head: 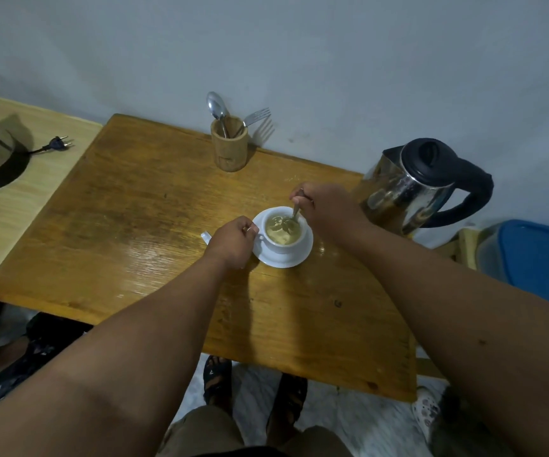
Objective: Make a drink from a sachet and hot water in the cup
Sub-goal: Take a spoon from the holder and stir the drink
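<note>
The right hand (327,206) pinches a teaspoon (295,213) dipping into the white cup (283,237) of frothy drink. At the cup's 9 o'clock, the left hand (231,242) curls its grip on the handle.

White cup (284,240) sat upright on saucer (302,255), pale frothy drink inside, handle w/ left fingers; sachet (205,236) behind left hand.

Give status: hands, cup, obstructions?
Right hand pinches spoon in cup. Left hand grips cup handle. Pale foamy drink inside. Kettle close beside right forearm.
</note>
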